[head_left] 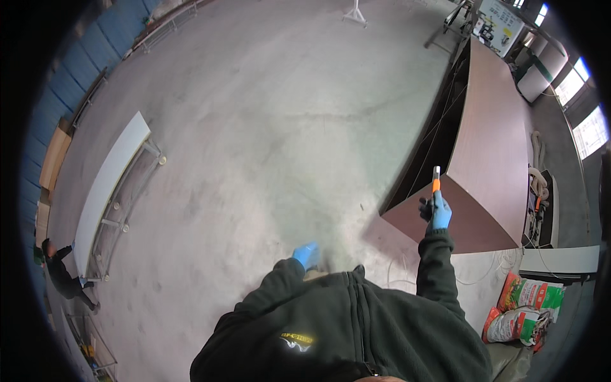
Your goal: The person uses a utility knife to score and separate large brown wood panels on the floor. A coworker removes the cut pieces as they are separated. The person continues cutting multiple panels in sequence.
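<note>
My right hand (439,212), in a blue glove with dark fingertips, is closed round a slim orange tool with a pale, shiny end (436,181). The tool points up and away from me, and I cannot make out its exact kind. Just beyond this hand is the near corner of a long reddish-brown cabinet (493,146), its dark open compartments facing left; whether the hand touches it does not show. My left hand (307,254), also blue-gloved, hangs low in front of my waist over the floor. Its fingers are blurred, and nothing shows in it.
A long white panel (111,184) rests on a wheeled frame at the left, with another person (67,274) at its near end. Printed sacks (531,299) lie at the lower right, near a loose cord on the floor. A hose (538,181) lies beyond the cabinet.
</note>
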{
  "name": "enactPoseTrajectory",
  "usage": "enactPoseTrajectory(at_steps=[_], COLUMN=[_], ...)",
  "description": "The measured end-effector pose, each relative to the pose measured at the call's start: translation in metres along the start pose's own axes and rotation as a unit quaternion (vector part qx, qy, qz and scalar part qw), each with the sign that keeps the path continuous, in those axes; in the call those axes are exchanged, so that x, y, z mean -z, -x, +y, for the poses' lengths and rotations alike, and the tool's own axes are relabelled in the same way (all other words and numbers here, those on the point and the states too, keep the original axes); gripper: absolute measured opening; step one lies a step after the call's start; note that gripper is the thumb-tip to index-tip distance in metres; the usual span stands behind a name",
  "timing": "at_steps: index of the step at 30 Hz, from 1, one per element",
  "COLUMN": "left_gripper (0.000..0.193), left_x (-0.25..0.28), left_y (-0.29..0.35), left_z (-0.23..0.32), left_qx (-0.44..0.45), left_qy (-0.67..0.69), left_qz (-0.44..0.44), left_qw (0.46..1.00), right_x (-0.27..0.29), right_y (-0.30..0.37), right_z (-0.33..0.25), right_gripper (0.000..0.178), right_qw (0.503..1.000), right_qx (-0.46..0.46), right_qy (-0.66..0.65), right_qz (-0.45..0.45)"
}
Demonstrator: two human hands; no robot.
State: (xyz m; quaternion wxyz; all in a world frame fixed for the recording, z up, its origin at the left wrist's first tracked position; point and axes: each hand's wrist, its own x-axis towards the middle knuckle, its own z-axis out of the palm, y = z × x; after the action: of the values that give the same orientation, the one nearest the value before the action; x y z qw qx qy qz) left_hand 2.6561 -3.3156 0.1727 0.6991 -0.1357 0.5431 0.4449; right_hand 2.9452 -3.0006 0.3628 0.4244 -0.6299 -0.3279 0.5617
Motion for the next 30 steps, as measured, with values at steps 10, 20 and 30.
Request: enactPoseTrajectory(at_steps=[10,20,30], left_gripper=[0.052,0.051,0.05], left_x=[-0.13,-0.165,-0.251], left_y=[0.065,0.008,-0.028], left_z=[0.11,0.114,0.114], left_qx=[0.027,0.041,0.05], left_qy=[-0.176,-0.184,-0.178], left_qz=[-0.017,0.075,0.121], left_qw=[0.984,0.979,0.975], right_x=[-0.032,-0.029,0.005], right_y=[-0.021,-0.121,-0.217], right_z=[-0.065,-0.05,-0.075], right_gripper=[0.038,0.035,0.035], right_qw=[0.994,0.992,0.987], right_qx=[-0.106,-0.116,-0.144], right_qy=[-0.022,-0.054,-0.052], right_qz=[0.028,-0.022,-0.044])
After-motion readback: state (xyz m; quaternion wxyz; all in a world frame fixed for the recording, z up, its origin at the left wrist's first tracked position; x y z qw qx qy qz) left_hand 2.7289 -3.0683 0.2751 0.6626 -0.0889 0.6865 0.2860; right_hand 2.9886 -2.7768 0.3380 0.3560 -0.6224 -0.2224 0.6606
